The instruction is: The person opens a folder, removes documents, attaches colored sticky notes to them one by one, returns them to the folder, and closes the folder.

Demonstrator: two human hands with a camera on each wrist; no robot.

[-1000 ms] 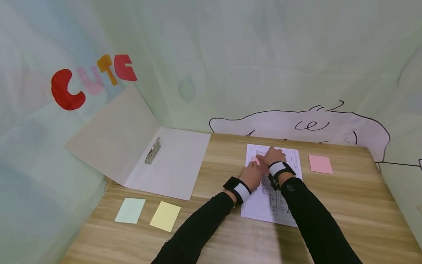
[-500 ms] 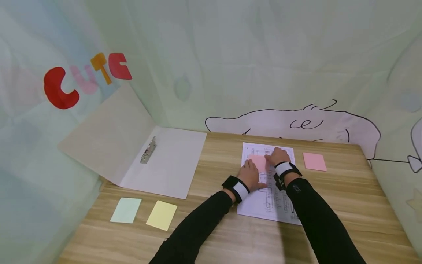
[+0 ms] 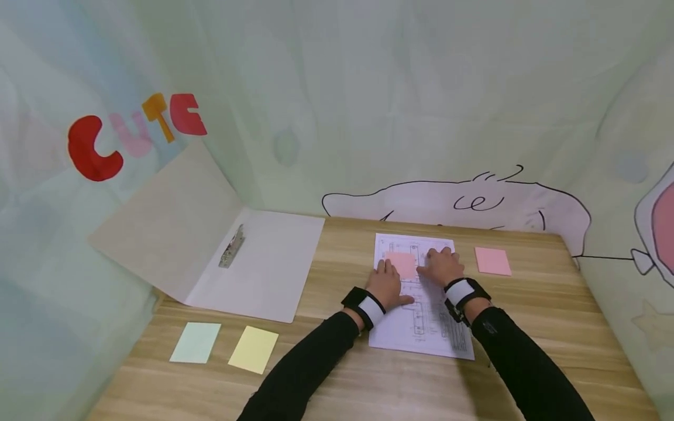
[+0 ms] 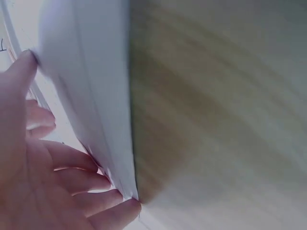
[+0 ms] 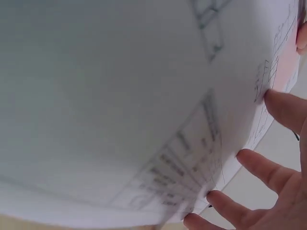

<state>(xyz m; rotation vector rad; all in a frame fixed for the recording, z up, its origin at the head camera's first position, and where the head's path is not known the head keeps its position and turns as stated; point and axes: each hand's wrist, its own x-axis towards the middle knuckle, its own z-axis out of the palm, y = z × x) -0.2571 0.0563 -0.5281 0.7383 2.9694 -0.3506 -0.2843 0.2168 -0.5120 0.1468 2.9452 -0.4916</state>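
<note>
A white sheet printed with diagrams [image 3: 392,336] lies on the wooden table. Stuck on its upper part is a pink sticky note [image 3: 401,265]. My left hand [image 3: 385,286] rests along the sheet's left side, fingertips at the note's lower left corner and thumb spread out. In the left wrist view, the fingers [image 4: 81,179] touch the sheet near its edge. To the right of the note, my right hand [image 3: 443,268] has its fingers spread over the sheet. Its fingertips [image 5: 247,158] press on the paper in the right wrist view.
An open folder [image 3: 274,257] with a metal clip [image 3: 231,248] stands left, its cover leaning on the wall. In front of it lie a green note [image 3: 195,342] and a yellow note [image 3: 253,349]. Another pink note [image 3: 492,261] is right of the sheet.
Both hands were together over the pink note on the sheet. They have moved apart, the right hand shifting right, and the note now shows almost whole. The head view has turned slightly right.
</note>
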